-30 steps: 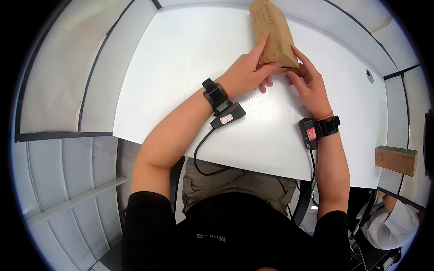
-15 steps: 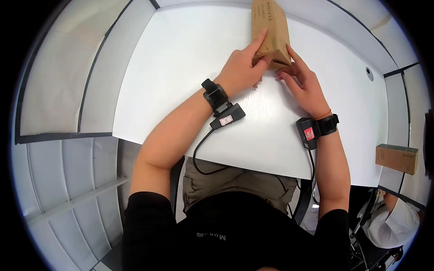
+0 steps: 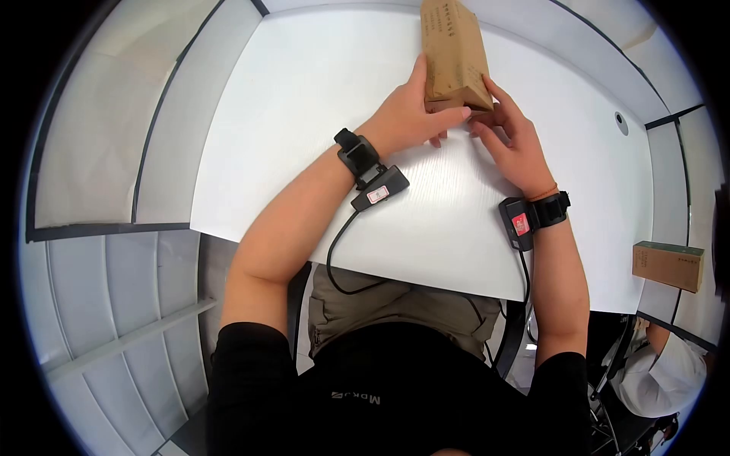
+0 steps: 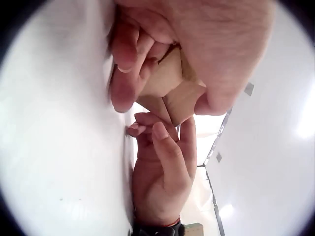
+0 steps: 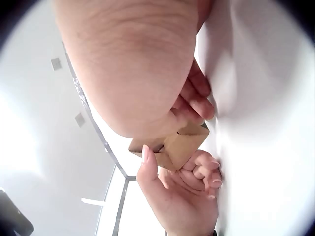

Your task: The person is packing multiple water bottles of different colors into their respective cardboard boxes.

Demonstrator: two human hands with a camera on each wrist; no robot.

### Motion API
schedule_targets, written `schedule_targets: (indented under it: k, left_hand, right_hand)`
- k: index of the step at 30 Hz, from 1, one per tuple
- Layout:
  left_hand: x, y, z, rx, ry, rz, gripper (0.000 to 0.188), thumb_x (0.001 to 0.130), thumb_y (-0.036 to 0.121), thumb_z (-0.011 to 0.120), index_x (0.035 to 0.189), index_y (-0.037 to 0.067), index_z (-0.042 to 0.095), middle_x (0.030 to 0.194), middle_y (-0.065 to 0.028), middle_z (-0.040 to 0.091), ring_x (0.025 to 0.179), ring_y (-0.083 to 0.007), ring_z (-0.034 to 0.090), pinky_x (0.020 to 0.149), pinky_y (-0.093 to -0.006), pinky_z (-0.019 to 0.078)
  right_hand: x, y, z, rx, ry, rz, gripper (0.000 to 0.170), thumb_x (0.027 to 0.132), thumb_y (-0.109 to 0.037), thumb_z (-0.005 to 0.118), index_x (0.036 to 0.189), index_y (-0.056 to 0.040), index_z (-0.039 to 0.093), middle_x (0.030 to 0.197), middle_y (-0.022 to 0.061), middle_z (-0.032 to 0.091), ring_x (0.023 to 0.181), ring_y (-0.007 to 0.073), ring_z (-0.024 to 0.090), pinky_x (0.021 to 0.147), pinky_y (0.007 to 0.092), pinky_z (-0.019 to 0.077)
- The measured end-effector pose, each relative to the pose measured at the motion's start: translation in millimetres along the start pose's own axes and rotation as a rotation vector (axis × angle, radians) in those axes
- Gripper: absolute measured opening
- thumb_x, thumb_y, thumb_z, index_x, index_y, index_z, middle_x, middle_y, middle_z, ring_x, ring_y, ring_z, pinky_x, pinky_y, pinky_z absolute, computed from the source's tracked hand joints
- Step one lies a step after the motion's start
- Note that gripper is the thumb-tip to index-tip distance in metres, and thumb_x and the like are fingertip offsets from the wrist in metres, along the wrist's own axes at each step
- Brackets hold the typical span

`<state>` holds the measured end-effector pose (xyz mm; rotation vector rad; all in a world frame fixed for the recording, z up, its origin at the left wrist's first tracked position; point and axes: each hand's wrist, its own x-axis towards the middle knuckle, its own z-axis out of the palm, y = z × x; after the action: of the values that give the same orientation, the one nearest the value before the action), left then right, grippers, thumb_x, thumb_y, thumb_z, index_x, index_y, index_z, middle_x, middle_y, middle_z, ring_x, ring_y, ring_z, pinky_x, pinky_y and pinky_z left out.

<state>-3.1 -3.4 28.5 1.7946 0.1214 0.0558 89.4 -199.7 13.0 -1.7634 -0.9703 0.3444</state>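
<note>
Well, box (image 3: 455, 49): brown card, with dark print on its upper face; it lay between the 2 hands at the far side of the worktop (image 3: 304, 137), long side pointing away from the person. Whether its underside touched the worktop could not be told.
Box end (image 5: 179, 150): nearest the person, with creased, folded card panels and a dark gap.
Left hand (image 3: 411, 118): gripped the box by its near left part, fingers clamped on it; the index finger reached up the left side and the thumb lay across the end.
Right hand (image 3: 517, 144): index finger against the right side of the box, the other fingers curled at the near corner; in the left wrist view, the thumb stood apart from the card.
Wrists: 1 black camera strapped to each, the left camera (image 3: 382, 188) with a white-and-red label, the right camera (image 3: 517, 224) with a red one; a dark cable ran from each.
Second box (image 3: 668, 266): brown with a green face, beside the worktop's right edge; what bore it could not be told.
Hole (image 3: 621, 123): round, near the right edge of the worktop.
Shirt (image 3: 395, 403): black, with pale lettering, above beige trousers (image 3: 395, 308).
Other person (image 3: 661, 380): partly visible at lower right, in white.
</note>
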Motion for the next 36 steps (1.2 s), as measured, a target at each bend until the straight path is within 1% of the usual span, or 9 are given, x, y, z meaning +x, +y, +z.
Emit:
schedule_targets:
  k: [5, 8, 13, 18, 21, 22, 25, 26, 36]
  left_hand:
    - [0.1, -3.5, -2.4, -0.028, -0.037, -0.012, 0.094, 0.097, 0.017, 0.061, 0.16, 0.003, -0.008, 0.078, -0.0089, 0.067, 0.063, -0.0151, 0.066, 0.053, -0.0261, 0.0492]
    - [1.3, 0.5, -2.9, 0.013, -0.044, -0.069, 0.091, 0.1, 0.017, 0.057, 0.157, 0.0, -0.012, 0.076, -0.0106, 0.068, 0.06, -0.0171, 0.066, 0.059, -0.0302, 0.0558]
    - [3.3, -2.7, -1.2, 0.088, -0.036, -0.046, 0.083, 0.102, 0.015, 0.05, 0.158, -0.001, -0.01, 0.073, -0.0102, 0.068, 0.057, -0.0174, 0.066, 0.058, -0.0307, 0.0559]
    - [0.0, -4.3, -2.1, -0.053, -0.042, 0.046, 0.099, 0.098, 0.033, 0.063, 0.16, 0.003, -0.008, 0.078, -0.0119, 0.067, 0.059, -0.0162, 0.066, 0.052, -0.026, 0.0488]
    - [3.5, 0.8, -7.5, -0.014, -0.052, -0.057, 0.111, 0.094, 0.054, 0.064, 0.155, -0.007, -0.005, 0.08, -0.0154, 0.068, 0.063, -0.0199, 0.068, 0.058, -0.0314, 0.0562]
    - [4.5, -2.7, -5.6, -0.047, 0.013, -0.121, 0.102, 0.092, 0.065, 0.06, 0.144, -0.013, 0.02, 0.078, -0.0163, 0.067, 0.062, -0.0197, 0.069, 0.056, -0.031, 0.0567]
    - [10.0, 0.4, -10.3, -0.114, -0.005, -0.165, 0.087, 0.092, 0.067, 0.059, 0.126, -0.011, 0.039, 0.077, -0.0175, 0.067, 0.06, -0.0199, 0.07, 0.053, -0.029, 0.0566]
    - [13.8, -7.6, -9.1, -0.113, 0.012, -0.151, 0.083, 0.092, 0.066, 0.059, 0.12, -0.011, 0.045, 0.076, -0.0184, 0.067, 0.06, -0.021, 0.07, 0.052, -0.028, 0.0566]
    - [9.9, -2.1, -12.1, -0.136, -0.008, -0.19, 0.075, 0.095, 0.06, 0.057, 0.119, -0.01, 0.046, 0.08, -0.017, 0.068, 0.062, -0.0205, 0.07, 0.053, -0.0276, 0.0553]
  right_hand:
    - [-0.2, -2.2, 0.0, -0.01, 0.024, 0.019, 0.066, 0.092, -0.005, 0.063, 0.153, -0.0064, 0.039, 0.095, 0.0115, 0.071, 0.089, 0.0197, 0.069, 0.092, 0.0341, 0.0519]
    - [-0.2, 0.4, -0.3, 0.01, 0.01, 0.019, 0.066, 0.092, -0.005, 0.063, 0.153, -0.0064, 0.039, 0.095, 0.0121, 0.071, 0.088, 0.0198, 0.069, 0.092, 0.0341, 0.052]
    - [0.0, 1.7, 0.1, 0.044, 0.005, 0.021, 0.065, 0.093, -0.004, 0.062, 0.153, -0.0061, 0.038, 0.096, 0.0124, 0.071, 0.09, 0.0201, 0.069, 0.091, 0.0337, 0.0522]
    - [0.0, 3.0, -0.3, 0.032, 0.024, 0.014, 0.067, 0.091, -0.005, 0.064, 0.153, -0.0071, 0.038, 0.097, 0.0123, 0.071, 0.091, 0.0197, 0.069, 0.091, 0.0341, 0.0517]
    - [0.1, 2.1, -1.1, 0.004, 0.016, 0.027, 0.068, 0.091, -0.006, 0.064, 0.154, -0.0077, 0.038, 0.096, 0.0119, 0.07, 0.09, 0.0194, 0.068, 0.092, 0.0345, 0.0515]
    - [0.4, 2.6, -1.1, -0.004, 0.009, 0.011, 0.067, 0.09, -0.005, 0.064, 0.153, -0.0075, 0.04, 0.095, 0.011, 0.07, 0.09, 0.0189, 0.068, 0.092, 0.0338, 0.0515]
    - [1.7, 5.5, -1.1, -0.028, -0.011, -0.037, 0.064, 0.09, -0.005, 0.064, 0.151, -0.0069, 0.044, 0.094, 0.0084, 0.068, 0.088, 0.0176, 0.067, 0.09, 0.0318, 0.0518]
    - [0.4, 3.8, -1.9, -0.027, -0.044, -0.021, 0.063, 0.093, 0.001, 0.061, 0.153, -0.0085, 0.043, 0.099, 0.006, 0.068, 0.091, 0.0148, 0.064, 0.093, 0.0321, 0.0501]
    - [2.0, 4.0, 0.4, -0.044, -0.007, -0.073, 0.064, 0.093, -0.01, 0.066, 0.152, -0.005, 0.042, 0.097, 0.0076, 0.066, 0.086, 0.0167, 0.062, 0.086, 0.0305, 0.0507]
